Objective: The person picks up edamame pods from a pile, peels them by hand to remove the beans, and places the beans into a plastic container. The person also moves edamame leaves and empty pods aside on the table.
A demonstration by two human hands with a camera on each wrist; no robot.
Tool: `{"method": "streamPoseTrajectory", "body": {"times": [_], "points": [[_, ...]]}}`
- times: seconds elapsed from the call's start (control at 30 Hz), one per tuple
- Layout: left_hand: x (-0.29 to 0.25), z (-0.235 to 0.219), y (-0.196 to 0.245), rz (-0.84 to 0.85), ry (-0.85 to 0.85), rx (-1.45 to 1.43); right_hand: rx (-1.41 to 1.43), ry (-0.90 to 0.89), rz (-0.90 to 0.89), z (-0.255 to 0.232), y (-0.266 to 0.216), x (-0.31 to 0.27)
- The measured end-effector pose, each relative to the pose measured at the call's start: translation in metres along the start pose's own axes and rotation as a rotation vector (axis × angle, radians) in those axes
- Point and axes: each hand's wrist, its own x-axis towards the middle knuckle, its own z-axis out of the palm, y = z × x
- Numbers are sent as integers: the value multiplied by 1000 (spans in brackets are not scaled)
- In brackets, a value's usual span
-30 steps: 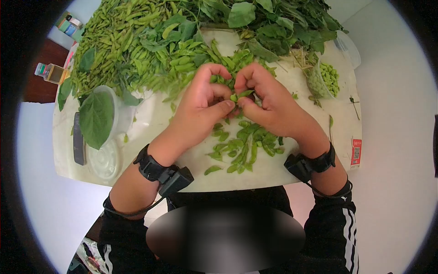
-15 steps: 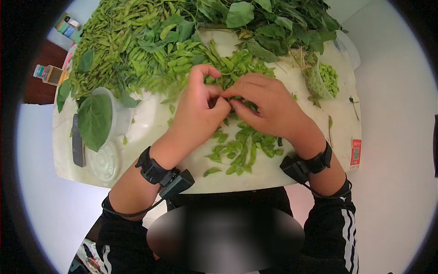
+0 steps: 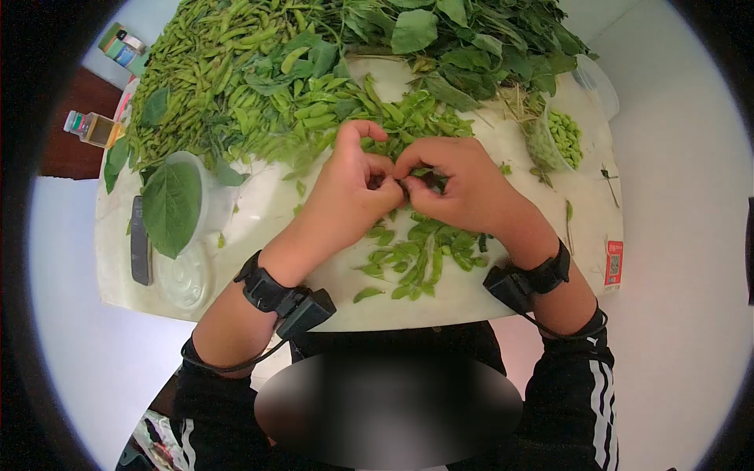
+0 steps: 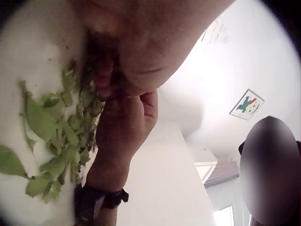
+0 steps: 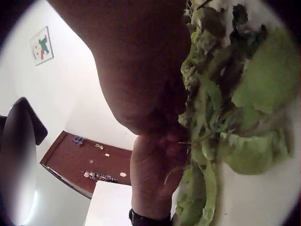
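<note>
Above the middle of the white table (image 3: 338, 302), both hands meet at their fingertips. The left hand (image 3: 353, 180) has thumb and bent fingers pinched together, its index finger arched away. Opposite it, the right hand (image 3: 463, 180) pinches with thumb and index finger. A green soybean pod is between the fingertips, mostly hidden by them. Just below the hands lies a loose heap of opened pods (image 3: 428, 255), also seen as pale green husks (image 4: 56, 136) in the left wrist view. Behind the hands are plump whole pods (image 3: 318, 118).
A large pile of pods (image 3: 251, 39) and leafy stalks (image 3: 463, 47) covers the back. At right stands a clear tub of shelled beans (image 3: 564, 137). On the left are a plastic tub (image 3: 208, 192) under a big leaf (image 3: 170, 210), a lid (image 3: 187, 279), a dark slim device (image 3: 140, 251) and a bottle (image 3: 96, 129).
One second ago a green pod showed between the hands; now the fingertips have closed together and cover it. The right hand has turned its fingers inward over the left fingertips.
</note>
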Motion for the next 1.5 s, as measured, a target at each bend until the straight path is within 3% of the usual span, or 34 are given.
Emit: {"method": "streamPoseTrajectory", "body": {"times": [0.07,0.27,0.43,0.5,0.63,0.7,0.77,0.9,1.0,1.07,1.17,1.33,1.4,1.5], "points": [[1,-2,-3,22,6,-25,130,-30,124,-4,-3,2],[0,-6,2,83,-18,-69,261,77,133,2,7,-1],[-1,-7,6,43,-13,-57,202,63,215,3,10,1],[-2,-5,7,153,-42,52,170,66,243,6,10,-2],[2,-5,2,156,-8,-11,88,142,127,2,7,1],[1,-7,4,118,21,-221,-6,127,67,-1,6,3],[0,-8,6,125,10,-219,-115,125,-34,-4,5,2],[4,-9,3,140,-34,-64,-212,58,-44,-8,4,3],[5,-8,1,110,-35,-118,-183,26,-19,-8,4,-1],[3,-7,4,96,-36,-145,-244,120,-136,-11,4,2],[5,-10,4,96,-35,-151,-298,183,-165,-11,3,3],[1,-6,0,114,-32,-70,-283,182,-191,-12,4,4],[6,-6,-3,192,-2,-45,-284,198,-213,-14,3,7],[3,-5,-1,198,-8,-56,-322,112,-261,-14,5,8]]}}
